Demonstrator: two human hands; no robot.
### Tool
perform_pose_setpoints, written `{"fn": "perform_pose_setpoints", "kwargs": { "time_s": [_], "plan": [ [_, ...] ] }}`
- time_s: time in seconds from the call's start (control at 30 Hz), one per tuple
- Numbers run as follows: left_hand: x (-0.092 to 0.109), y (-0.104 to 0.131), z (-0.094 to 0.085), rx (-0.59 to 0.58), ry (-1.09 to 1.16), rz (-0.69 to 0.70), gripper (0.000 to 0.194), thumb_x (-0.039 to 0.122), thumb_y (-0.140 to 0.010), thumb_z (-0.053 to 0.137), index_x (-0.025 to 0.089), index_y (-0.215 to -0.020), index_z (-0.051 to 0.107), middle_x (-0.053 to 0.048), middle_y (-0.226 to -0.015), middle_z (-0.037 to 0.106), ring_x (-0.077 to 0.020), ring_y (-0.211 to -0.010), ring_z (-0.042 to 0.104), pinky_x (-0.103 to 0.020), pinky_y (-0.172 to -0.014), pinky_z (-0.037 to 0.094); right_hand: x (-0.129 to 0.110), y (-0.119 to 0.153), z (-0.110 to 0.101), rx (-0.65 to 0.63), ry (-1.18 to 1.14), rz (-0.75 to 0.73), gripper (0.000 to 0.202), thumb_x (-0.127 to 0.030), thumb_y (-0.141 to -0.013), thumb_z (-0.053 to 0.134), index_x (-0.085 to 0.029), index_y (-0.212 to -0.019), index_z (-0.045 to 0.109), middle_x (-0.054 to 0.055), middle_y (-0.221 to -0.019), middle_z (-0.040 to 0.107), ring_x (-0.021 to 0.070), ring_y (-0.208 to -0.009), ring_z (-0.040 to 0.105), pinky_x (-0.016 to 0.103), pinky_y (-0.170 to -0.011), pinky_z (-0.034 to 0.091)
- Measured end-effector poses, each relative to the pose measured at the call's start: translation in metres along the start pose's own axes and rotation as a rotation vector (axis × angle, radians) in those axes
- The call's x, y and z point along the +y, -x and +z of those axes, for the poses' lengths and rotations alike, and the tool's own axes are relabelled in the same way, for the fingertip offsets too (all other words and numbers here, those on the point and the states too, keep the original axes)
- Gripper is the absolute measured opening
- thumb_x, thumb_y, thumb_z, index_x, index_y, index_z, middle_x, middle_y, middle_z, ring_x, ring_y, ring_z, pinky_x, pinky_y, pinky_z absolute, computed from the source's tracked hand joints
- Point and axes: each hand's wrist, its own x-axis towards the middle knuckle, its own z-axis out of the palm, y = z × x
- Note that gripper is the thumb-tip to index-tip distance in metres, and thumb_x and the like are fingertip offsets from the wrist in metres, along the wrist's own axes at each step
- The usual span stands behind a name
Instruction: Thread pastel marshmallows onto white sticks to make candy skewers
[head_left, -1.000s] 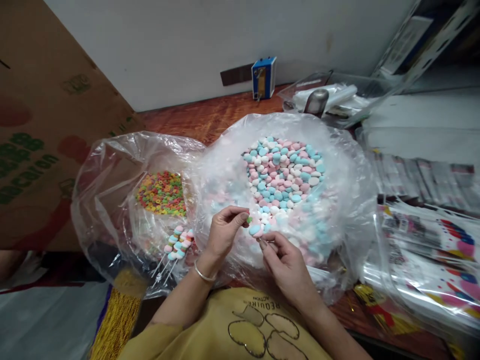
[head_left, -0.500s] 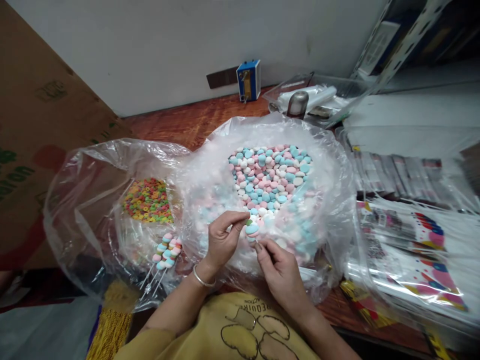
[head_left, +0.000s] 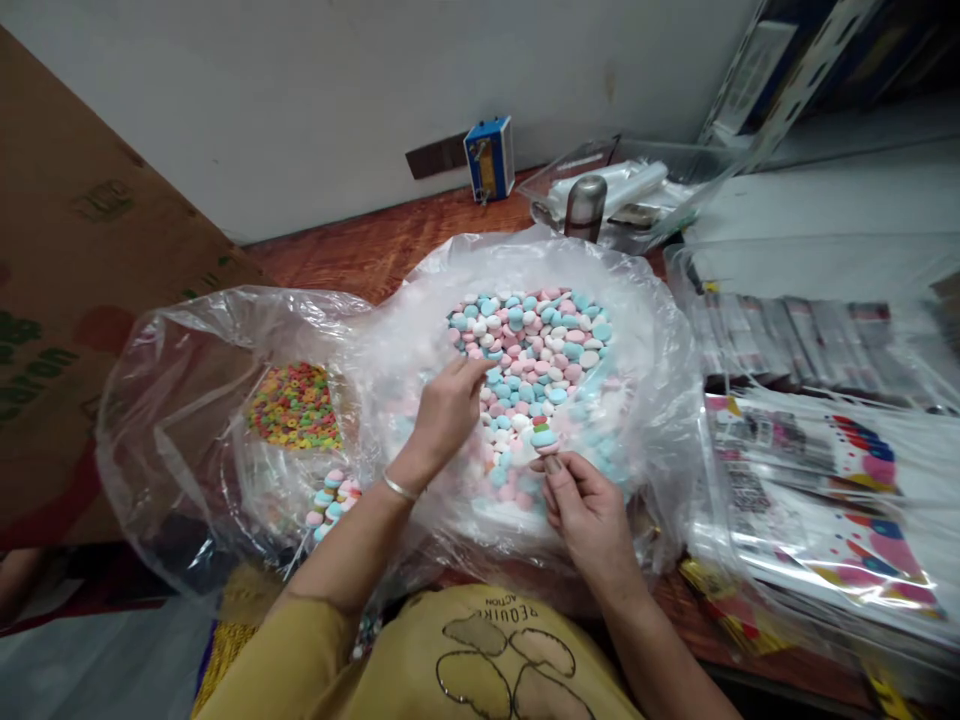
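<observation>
A clear plastic bag holds many pink, white and blue candies. Over their left part reaches my left hand, fingers together at the candies; what they pinch, if anything, is hidden. My right hand is closed on a candy skewer above the lower part of the bag, with a blue piece and small green and red rings on it. Colourful ring candies fill a second bag at the left. Several finished candy skewers lie on that bag's near side.
A cardboard box stands at the left. Behind the bags are a blue box, a metal-topped cylinder and a clear tray. Printed packets lie at the right, on and beside another clear container.
My left hand has left the skewer and moved up over the candies. My right hand has shifted right with the skewer, where a red ring now shows on top of the green one.
</observation>
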Motion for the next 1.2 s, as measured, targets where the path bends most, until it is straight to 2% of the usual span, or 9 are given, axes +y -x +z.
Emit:
{"fn": "perform_pose_setpoints", "kwargs": {
  "time_s": [0.1, 0.2, 0.37, 0.57, 0.63, 0.8, 0.93, 1.07, 1.2],
  "plan": [
    [-0.025, -0.039, 0.002, -0.05, -0.291, 0.016, 0.024, 0.005, -0.086, 0.058, 0.021, -0.092, 0.075, -0.01, -0.104, 0.07, -0.0265, -0.099, 0.064, -0.033, -0.089, 0.048, 0.0, 0.001, -0.003, -0.002, -0.024, 0.001, 0.043, -0.059, -0.097, 0.059, -0.017, -0.097, 0.069, -0.008, -0.057, 0.038, 0.0084, -0.048, 0.031, 0.022, -0.043, 0.024],
    [-0.041, -0.054, 0.006, -0.088, -0.401, 0.016, 0.014, 0.009, -0.086, 0.062, 0.02, -0.081, 0.07, -0.01, -0.099, 0.068, -0.0259, -0.094, 0.062, -0.033, -0.084, 0.047, -0.001, 0.002, -0.005, -0.015, -0.034, -0.012, 0.043, -0.058, -0.096, 0.06, -0.016, -0.097, 0.07, -0.007, -0.059, 0.039, 0.0084, -0.049, 0.031, 0.022, -0.043, 0.025],
    [-0.038, -0.048, 0.004, -0.081, -0.376, 0.045, 0.008, 0.013, -0.087, 0.063, 0.019, -0.091, 0.068, -0.008, -0.098, 0.069, -0.0214, -0.087, 0.062, -0.03, -0.08, 0.045, 0.0, 0.001, -0.008, -0.031, -0.053, -0.024, 0.042, -0.057, -0.097, 0.059, -0.016, -0.099, 0.07, -0.007, -0.06, 0.038, 0.0087, -0.049, 0.03, 0.022, -0.042, 0.024],
    [-0.035, -0.048, 0.018, -0.276, -0.182, -0.059, 0.008, 0.019, -0.086, 0.07, 0.02, -0.093, 0.071, 0.001, -0.067, 0.064, -0.0157, -0.063, 0.057, -0.027, -0.067, 0.041, 0.0, -0.001, -0.006, -0.052, -0.011, -0.043, 0.042, -0.056, -0.099, 0.057, -0.016, -0.097, 0.071, -0.007, -0.059, 0.037, 0.0092, -0.049, 0.031, 0.022, -0.043, 0.025],
    [-0.038, -0.049, 0.023, -0.302, -0.175, -0.076, 0.005, 0.019, -0.085, 0.07, 0.02, -0.09, 0.071, 0.001, -0.067, 0.065, -0.0156, -0.064, 0.058, -0.027, -0.067, 0.041, 0.001, -0.001, -0.006, -0.05, 0.007, -0.052, 0.042, -0.055, -0.099, 0.056, -0.016, -0.097, 0.07, -0.007, -0.059, 0.038, 0.0094, -0.049, 0.032, 0.022, -0.043, 0.026],
    [-0.044, -0.053, 0.027, -0.209, -0.087, -0.132, 0.006, 0.021, -0.086, 0.066, 0.019, -0.091, 0.067, 0.0, -0.076, 0.067, -0.0146, -0.069, 0.061, -0.025, -0.066, 0.044, 0.004, -0.003, -0.008, -0.039, 0.003, -0.058, 0.042, -0.056, -0.098, 0.056, -0.017, -0.093, 0.069, -0.007, -0.058, 0.037, 0.0094, -0.048, 0.031, 0.022, -0.042, 0.025],
    [-0.038, -0.053, 0.037, -0.291, 0.046, -0.246, 0.01, 0.024, -0.086, 0.066, 0.019, -0.094, 0.063, 0.0, -0.077, 0.067, -0.014, -0.064, 0.062, -0.025, -0.061, 0.045, 0.004, -0.005, -0.006, -0.043, 0.03, -0.051, 0.041, -0.055, -0.098, 0.056, -0.017, -0.092, 0.07, -0.006, -0.059, 0.04, 0.0099, -0.049, 0.033, 0.022, -0.043, 0.025],
    [-0.034, -0.049, 0.047, -0.335, -0.115, -0.191, 0.007, 0.018, -0.084, 0.066, 0.019, -0.091, 0.064, -0.001, -0.08, 0.069, -0.0166, -0.072, 0.064, -0.028, -0.068, 0.047, 0.004, -0.004, -0.006, -0.056, 0.03, -0.048, 0.04, -0.054, -0.098, 0.056, -0.018, -0.092, 0.069, -0.006, -0.059, 0.04, 0.0098, -0.049, 0.033, 0.022, -0.043, 0.025],
    [-0.038, -0.044, 0.041, -0.296, -0.342, -0.107, 0.006, 0.015, -0.084, 0.067, 0.019, -0.089, 0.067, -0.005, -0.086, 0.069, -0.0203, -0.081, 0.064, -0.032, -0.077, 0.048, 0.005, -0.003, -0.008, -0.044, 0.015, -0.046, 0.039, -0.053, -0.098, 0.055, -0.018, -0.091, 0.068, -0.006, -0.058, 0.038, 0.0095, -0.049, 0.031, 0.022, -0.042, 0.025]
  ]
}}
